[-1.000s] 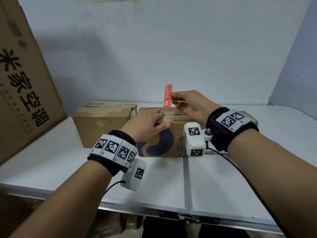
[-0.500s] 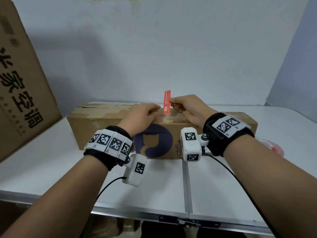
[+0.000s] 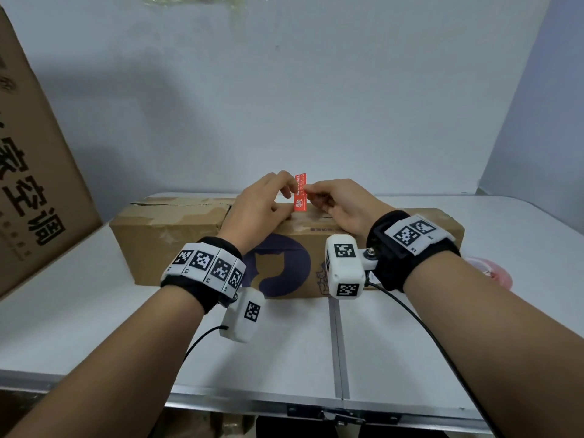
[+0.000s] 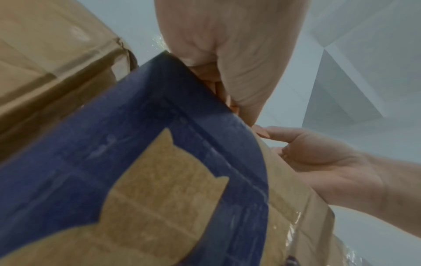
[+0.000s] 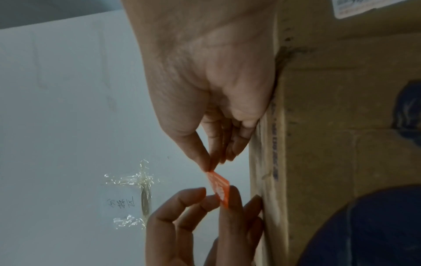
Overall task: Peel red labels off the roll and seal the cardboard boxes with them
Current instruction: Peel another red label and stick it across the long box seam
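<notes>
Your wrists sit at the near edge of the cardboard box [image 3: 363, 257], both hands over its top. Your right hand [image 3: 341, 207] pinches the red label [image 3: 300, 192] by its right edge; your left hand [image 3: 262, 203] pinches it from the other side, equally near. The label stands upright between them, long axis vertical, its lower end seemingly touching the box top.

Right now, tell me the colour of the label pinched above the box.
Red with pale print; the label shows best in the head view.
</notes>
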Action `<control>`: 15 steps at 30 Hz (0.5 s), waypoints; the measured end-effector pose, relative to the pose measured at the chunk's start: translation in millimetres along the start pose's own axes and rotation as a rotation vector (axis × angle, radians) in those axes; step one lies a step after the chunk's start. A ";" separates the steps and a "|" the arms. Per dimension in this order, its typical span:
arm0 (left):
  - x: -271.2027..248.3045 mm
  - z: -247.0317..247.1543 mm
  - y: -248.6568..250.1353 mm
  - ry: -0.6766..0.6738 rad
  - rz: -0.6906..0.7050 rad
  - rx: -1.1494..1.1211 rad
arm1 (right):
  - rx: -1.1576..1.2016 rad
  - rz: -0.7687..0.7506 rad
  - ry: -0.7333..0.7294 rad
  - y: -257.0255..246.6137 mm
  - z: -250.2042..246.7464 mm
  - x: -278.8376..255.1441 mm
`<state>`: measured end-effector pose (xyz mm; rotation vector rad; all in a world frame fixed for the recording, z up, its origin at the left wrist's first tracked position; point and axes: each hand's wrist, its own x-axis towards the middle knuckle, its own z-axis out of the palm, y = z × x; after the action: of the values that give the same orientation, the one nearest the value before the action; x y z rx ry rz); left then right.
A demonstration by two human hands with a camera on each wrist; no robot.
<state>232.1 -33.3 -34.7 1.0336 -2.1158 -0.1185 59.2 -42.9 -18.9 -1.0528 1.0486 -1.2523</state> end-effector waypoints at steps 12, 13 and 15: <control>-3.1 4.3 -5.7 0.032 -0.018 0.016 | -0.434 -0.086 0.063 6.4 6.4 -2.1; -3.5 3.7 -6.7 0.020 -0.020 0.026 | -0.487 -0.099 0.071 6.8 7.4 -1.6; -4.7 3.2 -8.9 0.000 -0.020 0.036 | -0.578 -0.120 0.083 7.2 8.9 -0.5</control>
<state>237.4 -36.7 -43.2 1.0756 -2.1147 -0.0905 69.4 -41.9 -24.1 -1.5273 1.4789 -1.1165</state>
